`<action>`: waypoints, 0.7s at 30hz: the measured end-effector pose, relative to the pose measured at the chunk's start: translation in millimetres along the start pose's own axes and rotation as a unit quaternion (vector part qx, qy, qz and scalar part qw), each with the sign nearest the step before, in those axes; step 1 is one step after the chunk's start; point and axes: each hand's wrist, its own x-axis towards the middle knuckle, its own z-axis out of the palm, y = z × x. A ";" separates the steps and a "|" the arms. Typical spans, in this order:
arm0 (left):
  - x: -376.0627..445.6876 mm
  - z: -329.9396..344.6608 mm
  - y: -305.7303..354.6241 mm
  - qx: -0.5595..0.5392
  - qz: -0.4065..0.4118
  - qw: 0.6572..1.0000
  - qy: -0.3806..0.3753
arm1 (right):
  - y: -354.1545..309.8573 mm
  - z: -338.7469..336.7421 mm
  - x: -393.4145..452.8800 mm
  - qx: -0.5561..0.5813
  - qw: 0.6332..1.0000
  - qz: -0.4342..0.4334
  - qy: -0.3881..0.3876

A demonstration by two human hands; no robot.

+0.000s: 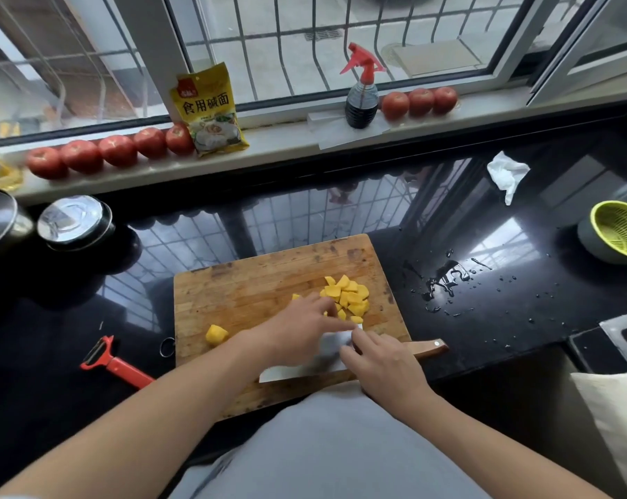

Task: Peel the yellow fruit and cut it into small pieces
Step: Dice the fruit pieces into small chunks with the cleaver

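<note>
Hands (384,358) on cleaver (305,369), fruit pcs (348,297)

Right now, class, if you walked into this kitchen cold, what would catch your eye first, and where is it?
The heap of yellow fruit pieces on the far right of the wooden cutting board, with both hands over a cleaver lying at its near edge. Then the red tomatoes along the windowsill, and the red peeler on the black counter, left of the board.
</note>
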 end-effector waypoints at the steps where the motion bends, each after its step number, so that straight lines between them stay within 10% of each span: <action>1: 1.7 5.9 5.0 0.031 0.002 0.999 -0.015 | -0.7 -0.5 1.0 0.004 1.000 0.002 0.003; 5: 19.4 10.0 2.5 0.065 -0.115 0.991 0.037 | 0.6 -3.1 3.3 0.006 1.000 0.020 0.003; 12: -30.5 10.8 -49.2 -0.294 -0.297 0.895 0.157 | 6.5 -6.3 -2.3 0.013 0.999 0.025 -0.044; 17: -55.3 27.4 -43.4 -0.230 -0.166 0.959 -0.002 | 6.9 -10.7 -4.8 0.017 0.999 0.044 -0.027; 21: -32.4 23.9 -48.3 -0.179 -0.187 0.966 0.008 | 9.3 -17.6 -9.5 0.031 0.996 0.075 -0.025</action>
